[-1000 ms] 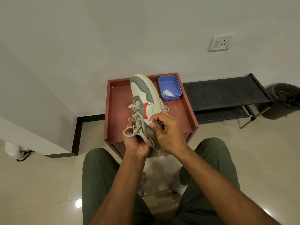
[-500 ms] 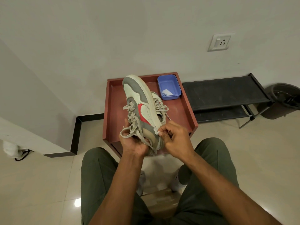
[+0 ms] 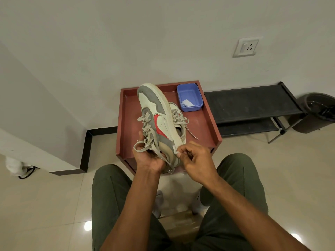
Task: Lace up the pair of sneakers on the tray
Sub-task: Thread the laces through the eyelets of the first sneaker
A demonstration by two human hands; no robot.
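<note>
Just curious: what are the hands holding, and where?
Left hand grips the raised sneaker at its heel end; right hand pinches a small white scrap.

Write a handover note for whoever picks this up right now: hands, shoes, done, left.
Left hand: holds the raised sneaker from below at the heel end, toe pointing away.
Right hand: pinches a small white scrap at that sneaker's heel edge; what it is, I cannot tell.
Second sneaker: lies on the red tray, laces in its eyelets, one end trailing loose.
Done: held sneaker's lace is threaded, ends loose.
Left: untied laces on both, as far as visible; set the held sneaker back on the tray.
</note>
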